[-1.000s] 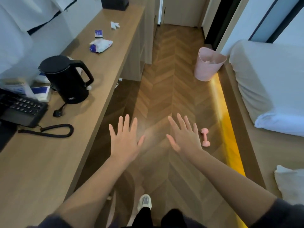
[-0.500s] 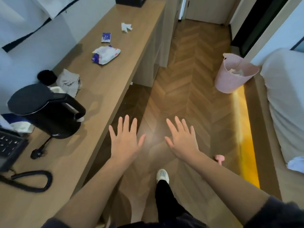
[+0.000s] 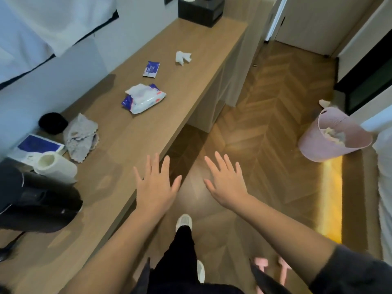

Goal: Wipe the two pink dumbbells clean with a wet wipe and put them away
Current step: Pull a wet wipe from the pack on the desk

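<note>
Starting wipe-fetch step with left hand [image 3: 156, 187] and right hand [image 3: 227, 187] spread flat, empty; next calls for reaching wet-wipe pack [image 3: 144, 98] mid-bench [image 3: 201, 81].

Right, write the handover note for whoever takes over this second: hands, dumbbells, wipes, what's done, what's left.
Left hand: open, empty, over the desk edge.
Right hand: open, empty, above the floor.
Dumbbells: pink, on the floor beneath the right forearm, partly hidden.
Wipe pack: on the desk, ahead of the left hand.
Done: nothing that shows; no wipe in either hand.
Left: pull a wipe, wipe both dumbbells, put them away.
</note>
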Demonstrator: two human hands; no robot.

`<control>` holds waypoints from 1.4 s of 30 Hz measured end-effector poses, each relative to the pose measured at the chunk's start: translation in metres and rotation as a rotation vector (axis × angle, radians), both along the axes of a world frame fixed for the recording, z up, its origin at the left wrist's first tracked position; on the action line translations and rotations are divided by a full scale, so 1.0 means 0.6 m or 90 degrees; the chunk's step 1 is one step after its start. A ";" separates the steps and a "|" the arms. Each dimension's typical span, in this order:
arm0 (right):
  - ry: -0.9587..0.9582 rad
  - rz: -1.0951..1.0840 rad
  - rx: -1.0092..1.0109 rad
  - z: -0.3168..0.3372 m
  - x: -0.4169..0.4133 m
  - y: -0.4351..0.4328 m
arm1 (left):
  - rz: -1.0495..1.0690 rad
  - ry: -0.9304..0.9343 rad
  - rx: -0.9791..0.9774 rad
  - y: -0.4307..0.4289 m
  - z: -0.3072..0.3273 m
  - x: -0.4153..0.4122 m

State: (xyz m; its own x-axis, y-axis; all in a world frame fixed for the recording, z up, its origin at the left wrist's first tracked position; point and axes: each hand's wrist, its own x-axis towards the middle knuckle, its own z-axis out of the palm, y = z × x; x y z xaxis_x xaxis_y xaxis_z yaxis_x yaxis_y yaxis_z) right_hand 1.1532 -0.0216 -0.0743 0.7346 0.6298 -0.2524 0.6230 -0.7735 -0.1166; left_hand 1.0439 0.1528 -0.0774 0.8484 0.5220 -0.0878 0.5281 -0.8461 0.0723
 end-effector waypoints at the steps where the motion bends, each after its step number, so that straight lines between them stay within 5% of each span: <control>1: -0.003 0.016 -0.006 -0.004 0.019 0.010 | 0.004 0.000 -0.002 0.010 -0.002 0.020; 16: 0.000 0.105 -0.006 0.004 0.368 0.245 | 0.077 0.025 -0.034 0.237 0.007 0.344; 36: 0.109 0.539 0.026 -0.060 0.597 0.629 | 0.576 0.039 -0.112 0.379 -0.024 0.466; 42: 0.138 0.582 0.043 -0.077 0.594 0.683 | 0.576 0.048 -0.095 0.428 -0.043 0.476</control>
